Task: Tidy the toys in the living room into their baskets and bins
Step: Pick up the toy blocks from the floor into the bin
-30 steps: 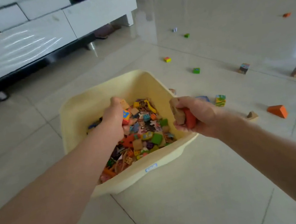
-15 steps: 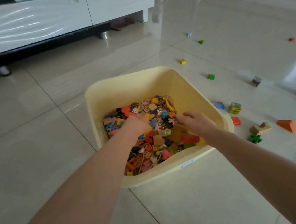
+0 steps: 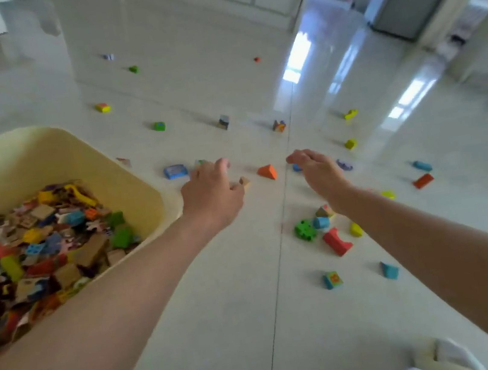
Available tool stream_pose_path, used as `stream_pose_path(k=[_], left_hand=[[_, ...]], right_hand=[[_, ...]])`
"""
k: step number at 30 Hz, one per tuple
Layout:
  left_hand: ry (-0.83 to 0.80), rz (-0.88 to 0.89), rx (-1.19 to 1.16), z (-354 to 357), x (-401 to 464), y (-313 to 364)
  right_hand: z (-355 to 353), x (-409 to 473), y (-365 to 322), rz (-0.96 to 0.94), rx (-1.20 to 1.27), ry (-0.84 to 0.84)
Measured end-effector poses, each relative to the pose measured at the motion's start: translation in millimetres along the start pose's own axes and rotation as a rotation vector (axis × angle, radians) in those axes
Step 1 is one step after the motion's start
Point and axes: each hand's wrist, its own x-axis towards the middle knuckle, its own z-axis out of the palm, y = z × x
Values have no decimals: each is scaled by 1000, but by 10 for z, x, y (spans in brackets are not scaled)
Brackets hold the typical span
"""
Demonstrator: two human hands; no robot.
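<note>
Cream bin (image 3: 126, 167), 9 o'clock, heaped with mixed toy pieces (image 3: 43, 246). Left hand (image 3: 211, 194) and right hand (image 3: 318, 170): outstretched, fingers relaxed, holding nothing. Orange wedge block (image 3: 267, 172) between them on the floor (image 3: 242, 327). Scattered blocks, 12 to 3 o'clock.

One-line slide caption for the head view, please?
Both open hands, left and right, reach toward an orange wedge block beside the cream plastic toy bin.

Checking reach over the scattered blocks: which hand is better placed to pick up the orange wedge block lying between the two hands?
Probably the left hand: it hovers nearer the orange wedge, beside the small tan block. The right hand is open too, slightly farther off.
</note>
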Motion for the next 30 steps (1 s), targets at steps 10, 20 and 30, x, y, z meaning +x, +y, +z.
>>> stream_pose_path(k=[10, 20, 30], left_hand=[[-500, 38, 105, 1025, 179, 794], [-624, 42, 442, 2544, -280, 1303], [-59, -672, -552, 2731, -14, 1335]], right_hand=[[-1001, 374, 1623, 275, -281, -226], [-1281, 594, 2355, 40, -574, -583], [-817, 978, 2589, -35, -311, -450]])
